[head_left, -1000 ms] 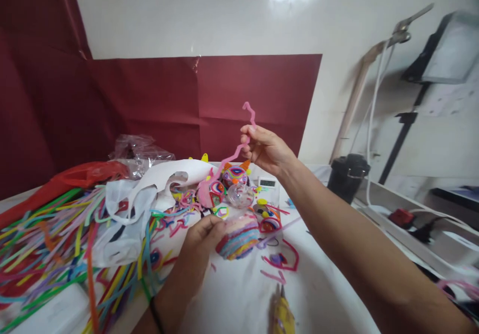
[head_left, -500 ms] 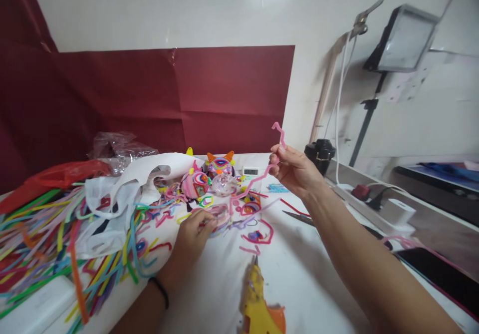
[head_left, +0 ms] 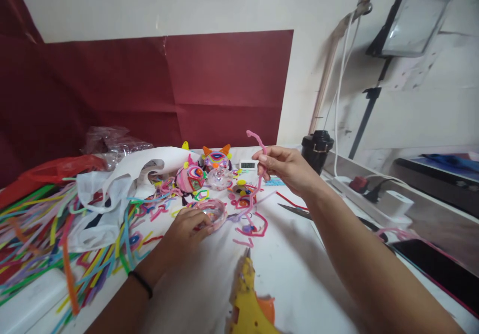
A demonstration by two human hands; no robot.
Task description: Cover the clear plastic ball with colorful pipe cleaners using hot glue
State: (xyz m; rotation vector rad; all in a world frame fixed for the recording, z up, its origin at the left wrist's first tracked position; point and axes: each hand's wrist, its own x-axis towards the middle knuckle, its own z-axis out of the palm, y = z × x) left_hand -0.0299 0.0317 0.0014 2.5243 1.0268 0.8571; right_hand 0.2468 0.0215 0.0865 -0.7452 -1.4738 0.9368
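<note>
My right hand [head_left: 282, 167] is raised above the table, thumb and fingers pinching a bent pink pipe cleaner [head_left: 258, 139]. One end of it sticks up past the fingers, and the rest hangs down toward the tabletop. Low on the left, my left hand [head_left: 187, 231] grips the near side of a clear, round plastic shell [head_left: 219, 215] with pink on its rim. Part of the shell is hidden by the fingers. A yellow glue gun [head_left: 245, 294] lies in front, its nozzle pointing away. Cut pipe cleaner pieces, such as a red one [head_left: 262, 226], lie beside the shell.
Decorated balls, one pink [head_left: 189, 178] and one with orange ears [head_left: 217, 160], stand behind a clear shell [head_left: 220, 179]. Loose pipe cleaners [head_left: 93, 274] cover the left side. Scissors [head_left: 295, 211], a phone [head_left: 437, 269] and a power strip [head_left: 368, 206] lie right. A timer [head_left: 248, 166] stands behind.
My right hand has lowered and moved slightly left with the pink pipe cleaner, which now bends less sharply. My left hand stays on the clear shell. The view has shifted a little.
</note>
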